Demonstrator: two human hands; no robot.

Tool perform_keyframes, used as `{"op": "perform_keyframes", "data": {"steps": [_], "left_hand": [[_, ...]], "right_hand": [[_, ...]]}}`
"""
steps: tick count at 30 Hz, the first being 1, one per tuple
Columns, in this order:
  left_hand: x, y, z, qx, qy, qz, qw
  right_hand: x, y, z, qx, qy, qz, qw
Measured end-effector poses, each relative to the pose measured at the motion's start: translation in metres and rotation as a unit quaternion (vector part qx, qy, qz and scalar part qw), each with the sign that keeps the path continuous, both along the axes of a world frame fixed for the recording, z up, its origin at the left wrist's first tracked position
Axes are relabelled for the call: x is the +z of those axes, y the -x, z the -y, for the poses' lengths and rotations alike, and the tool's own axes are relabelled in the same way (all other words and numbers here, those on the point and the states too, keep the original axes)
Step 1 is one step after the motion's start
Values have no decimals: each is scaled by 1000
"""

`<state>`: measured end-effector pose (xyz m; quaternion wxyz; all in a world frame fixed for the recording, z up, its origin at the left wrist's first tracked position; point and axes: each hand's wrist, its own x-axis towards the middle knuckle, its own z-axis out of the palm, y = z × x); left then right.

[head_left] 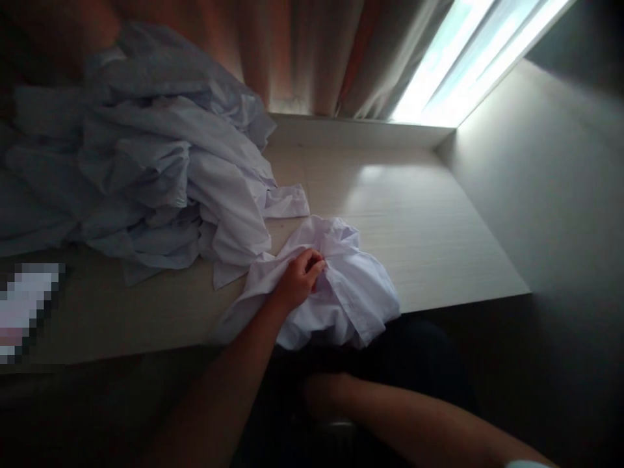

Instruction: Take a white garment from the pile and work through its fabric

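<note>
A white shirt (pixel 361 286) lies bunched at the front edge of the table, with part of it hanging over. On top of it is my left hand (pixel 305 276), its thumb and fingers pinched together on a fold of the fabric near a stitched strip. My right hand (pixel 324 395) is lower down, in the shadow below the table edge and close to my lap. Its fingers are too dark to make out, and I cannot tell whether it holds anything. A faint pale edge shows just under that hand.
A big heap of white garments (pixel 160 149) covers the left of the pale wooden table (pixel 419 214). One loose flap (pixel 287 201) reaches toward the shirt. Behind are curtains (pixel 302 52) and a bright window (pixel 448 65); a wall (pixel 546 169) bounds the right. A blurred-out patch (pixel 29 305) is at far left.
</note>
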<state>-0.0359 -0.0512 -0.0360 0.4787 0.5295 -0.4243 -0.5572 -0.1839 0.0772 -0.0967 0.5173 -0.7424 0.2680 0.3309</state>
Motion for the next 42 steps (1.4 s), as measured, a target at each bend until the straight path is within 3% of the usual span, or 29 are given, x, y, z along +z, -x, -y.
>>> {"op": "perform_keyframes", "data": {"steps": [2, 4, 7, 9, 11, 13, 17, 21, 23, 26, 28, 30, 33, 35, 37, 40, 42], "left_hand": [[0, 1, 3, 16, 4, -4, 1000], [1, 3, 7, 31, 4, -12, 999], [6, 7, 14, 64, 11, -28, 997], [12, 10, 18, 95, 20, -33, 995], [20, 12, 23, 114, 26, -30, 993], [28, 15, 29, 114, 30, -15, 993], [37, 21, 42, 86, 24, 23, 996], [29, 31, 44, 100, 18, 32, 994], [24, 35, 39, 113, 20, 21, 993], [24, 41, 25, 124, 21, -5, 992], [30, 45, 18, 126, 24, -18, 992], [43, 48, 17, 122, 34, -25, 992], [80, 50, 29, 109, 68, -27, 991], [121, 53, 46, 105, 103, -25, 989], [177, 58, 67, 97, 196, -4, 976], [279, 72, 99, 95, 395, 23, 914], [343, 83, 115, 80, 508, 35, 857]], "right_hand": [[31, 15, 14, 41, 14, 54, 998], [68, 33, 34, 0, 54, 149, 987], [114, 53, 68, -185, 80, 267, 942], [126, 57, 91, -322, 133, 331, 877], [125, 51, 112, -417, 220, 369, 801], [115, 39, 129, -448, 319, 361, 753], [92, 19, 144, -427, 440, 281, 738], [72, 34, 143, -483, 482, 228, 694], [64, 46, 141, -491, 490, 190, 694], [59, 52, 136, -417, 499, 165, 742], [61, 45, 133, -393, 490, 183, 756], [67, 33, 135, -411, 473, 213, 750], [90, 16, 152, -443, 469, 250, 722], [121, 10, 177, -453, 483, 277, 697], [170, 9, 209, -452, 504, 325, 660], [267, 12, 259, -447, 548, 482, 518], [331, 17, 286, -431, 574, 531, 451]]}}
